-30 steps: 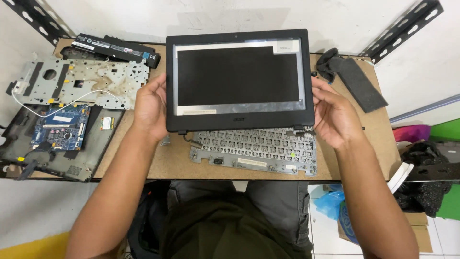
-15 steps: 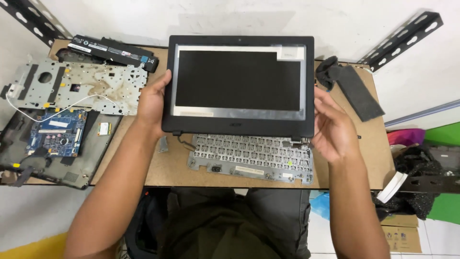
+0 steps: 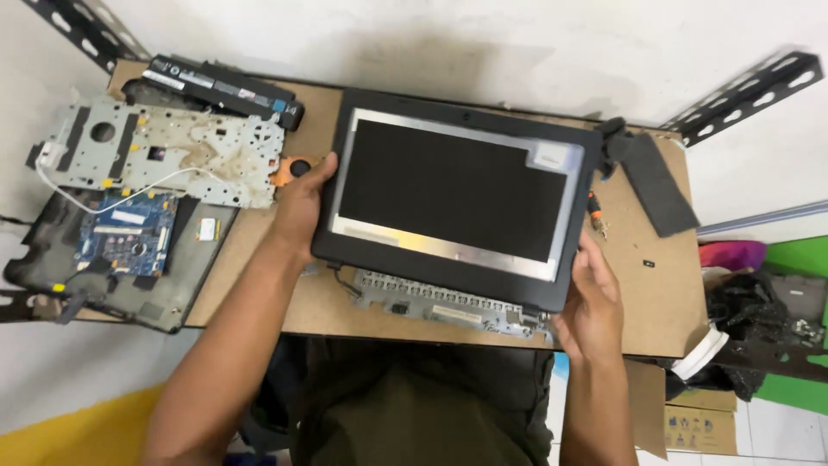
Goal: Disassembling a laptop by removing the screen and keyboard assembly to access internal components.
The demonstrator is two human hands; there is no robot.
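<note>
A black laptop screen assembly (image 3: 457,194) with a dark panel and silvery frame is lifted above the brown table (image 3: 655,293), tilted slightly clockwise. My left hand (image 3: 302,207) grips its left edge. My right hand (image 3: 591,302) grips its lower right corner. Under the screen's near edge lies a grey keyboard frame (image 3: 440,298), partly hidden by it, with a thin cable hanging beside it.
At the left sit a metal chassis plate (image 3: 172,151), a blue circuit board (image 3: 125,237) in a dark laptop base, and a black battery (image 3: 224,86). A black plastic strip (image 3: 655,181) lies at the right. Slotted metal shelf braces flank the table; cardboard boxes stand below right.
The screen assembly has moved slightly right and rotated clockwise in both hands. My right hand has slid down from the right edge to the lower right corner.
</note>
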